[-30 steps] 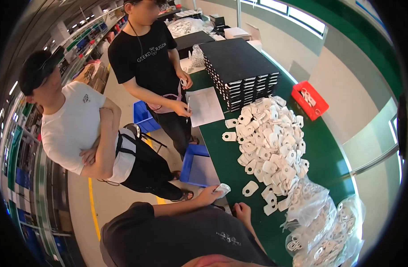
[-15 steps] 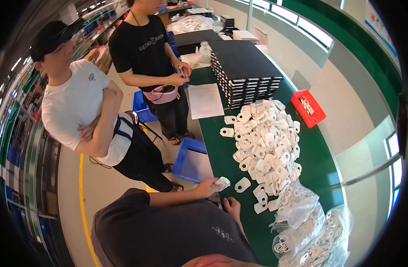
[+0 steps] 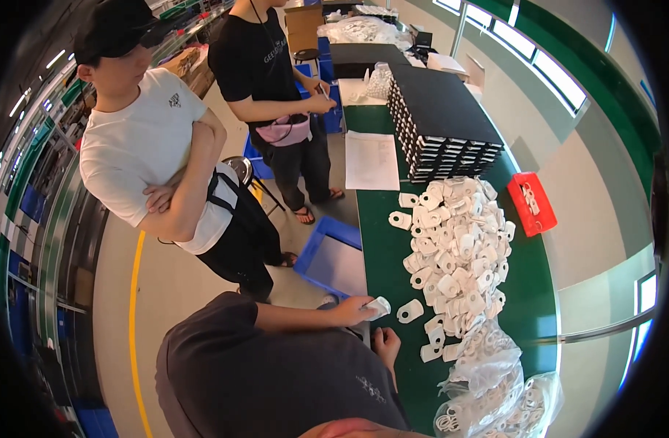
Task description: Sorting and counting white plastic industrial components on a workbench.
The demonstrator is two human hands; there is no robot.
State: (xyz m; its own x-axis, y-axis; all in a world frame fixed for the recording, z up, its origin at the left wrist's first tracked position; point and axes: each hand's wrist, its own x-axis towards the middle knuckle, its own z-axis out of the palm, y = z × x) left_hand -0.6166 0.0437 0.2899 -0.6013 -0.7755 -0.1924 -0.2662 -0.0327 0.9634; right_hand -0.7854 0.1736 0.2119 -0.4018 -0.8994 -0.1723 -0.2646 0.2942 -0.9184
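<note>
In my left hand [image 3: 355, 312] is a flat white plastic part [image 3: 379, 308] with a rounded end, gripped over the table's near left edge. My right hand [image 3: 386, 344] is close to my body at the same edge, its fingers curled; what they hold, if anything, is hidden. A single white plastic piece with a round hole [image 3: 409, 312] lies on the green table just right of the held part. Beyond it spreads a large heap of similar white pieces [image 3: 458, 252].
Clear plastic bags of white rings [image 3: 487, 365] lie at the near right. Stacked black trays [image 3: 447, 109], a paper sheet [image 3: 371, 160] and a red bin [image 3: 531, 204] are farther off. A blue crate [image 3: 334, 255] sits on the floor. Two people [image 3: 148, 139] stand at the left.
The view has turned, so the table and heap appear farther right and the heap slightly lower. My left hand still holds the white part; my right hand stays at the table edge.
</note>
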